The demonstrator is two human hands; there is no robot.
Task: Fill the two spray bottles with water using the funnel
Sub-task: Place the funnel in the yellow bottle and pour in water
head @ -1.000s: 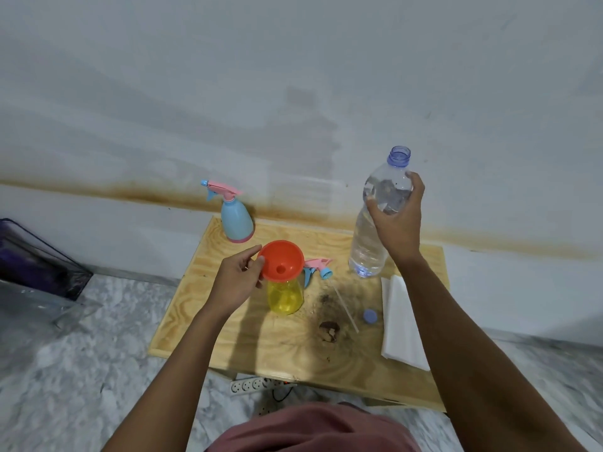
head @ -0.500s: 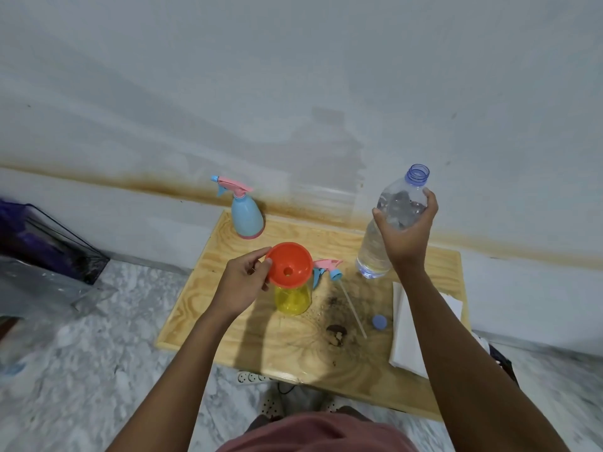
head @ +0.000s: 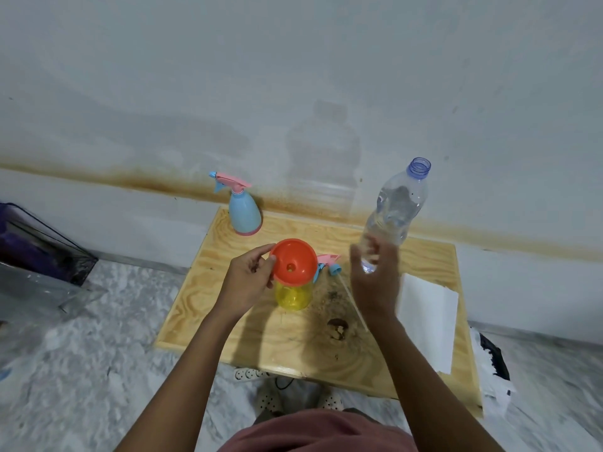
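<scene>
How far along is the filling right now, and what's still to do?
Done: the yellow spray bottle is uncapped, its sprayer head lies on the table, and the orange funnel sits in its neck.
In hand: the left hand steadies the funnel; the right hand holds the open water bottle, not yet pouring.
Left: the pour, then the blue spray bottle, capped at the back.

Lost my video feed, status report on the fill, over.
Left hand steadies orange funnel seated in yellow spray bottle. Right hand grips uncapped water bottle low, upright, not pouring. Blue spray bottle capped, at back. Nothing blocking.
</scene>
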